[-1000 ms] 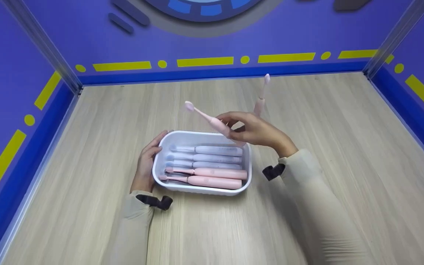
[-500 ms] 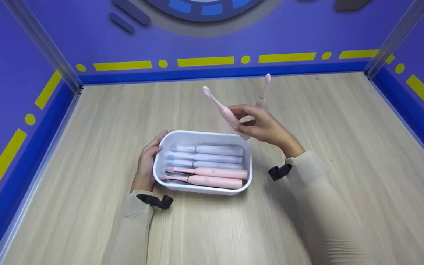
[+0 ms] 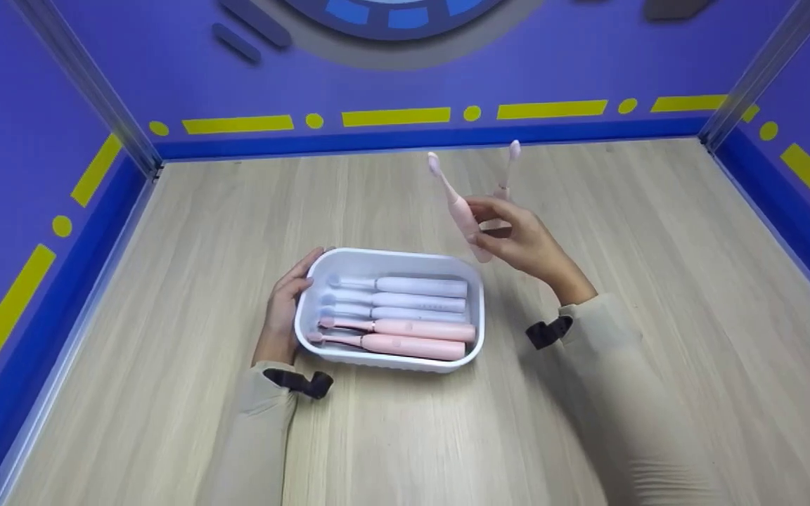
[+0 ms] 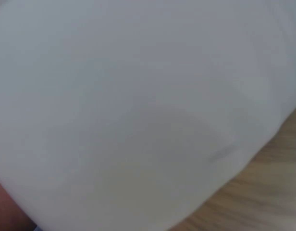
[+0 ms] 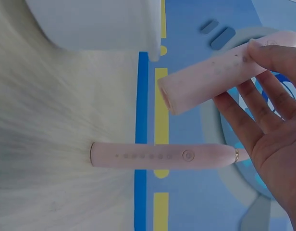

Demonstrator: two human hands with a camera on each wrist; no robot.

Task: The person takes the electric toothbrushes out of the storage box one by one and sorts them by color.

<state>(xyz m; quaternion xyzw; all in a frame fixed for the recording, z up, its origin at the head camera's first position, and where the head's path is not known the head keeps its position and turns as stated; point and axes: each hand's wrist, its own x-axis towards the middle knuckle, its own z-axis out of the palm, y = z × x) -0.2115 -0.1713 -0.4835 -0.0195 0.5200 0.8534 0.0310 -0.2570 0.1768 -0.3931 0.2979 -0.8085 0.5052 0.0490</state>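
Tub: white, on surface; 2 pink brushes near side, 3 white brushes beyond.
L hand: against tub's 9 o'c end; can't tell if gripping.
R hand: 2 o'c of tub, pinching held brush, pink, tilted twd 11.
Standing brush: pink, upright, approx 1 o'c.

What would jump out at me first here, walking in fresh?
Probably the pink toothbrush pinched in the right hand, near the far right corner of the white tub. A second pink toothbrush stands upright beyond that hand. Inside the tub, three white toothbrushes lie alongside two pink ones.
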